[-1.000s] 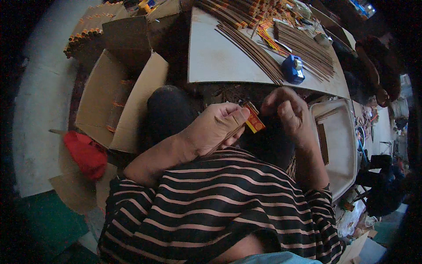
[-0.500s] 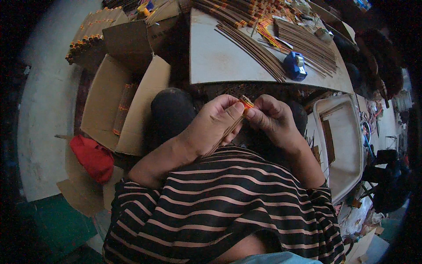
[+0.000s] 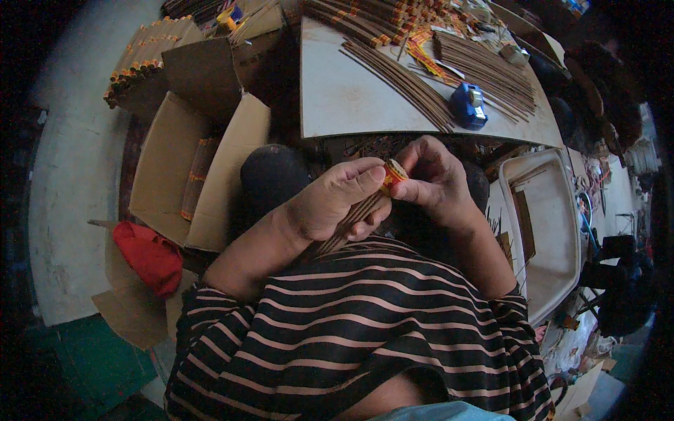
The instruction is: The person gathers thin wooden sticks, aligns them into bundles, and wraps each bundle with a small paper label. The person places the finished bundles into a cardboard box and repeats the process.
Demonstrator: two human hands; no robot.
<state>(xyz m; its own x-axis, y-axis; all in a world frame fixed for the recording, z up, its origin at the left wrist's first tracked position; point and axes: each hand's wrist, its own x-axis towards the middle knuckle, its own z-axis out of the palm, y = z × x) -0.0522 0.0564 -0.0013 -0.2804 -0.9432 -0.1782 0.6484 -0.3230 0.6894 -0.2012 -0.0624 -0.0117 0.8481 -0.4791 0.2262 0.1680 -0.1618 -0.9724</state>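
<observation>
Above my lap, my left hand (image 3: 337,200) is closed round a bundle of thin brown incense sticks (image 3: 359,213), which slants from the upper right down toward my waist. A red and yellow paper label (image 3: 394,179) wraps its upper end, where the cut tips show. My left thumb lies along the bundle just below that end. From the other side, my right hand (image 3: 437,184) pinches the label, its thumb pressed on the paper and the other fingers curled behind. Those right fingertips are partly hidden.
Loose incense sticks (image 3: 397,81) and a blue tape dispenser (image 3: 469,107) lie on the white table (image 3: 330,105) ahead. An open cardboard box (image 3: 165,168) holding bundles stands at left, beside a red cloth (image 3: 146,257). A white plastic tub (image 3: 554,259) is at right.
My right hand has lifted slightly, its fingers curling further above the label. The bundle has shifted a little, and more of its sticks show under my left hand.
</observation>
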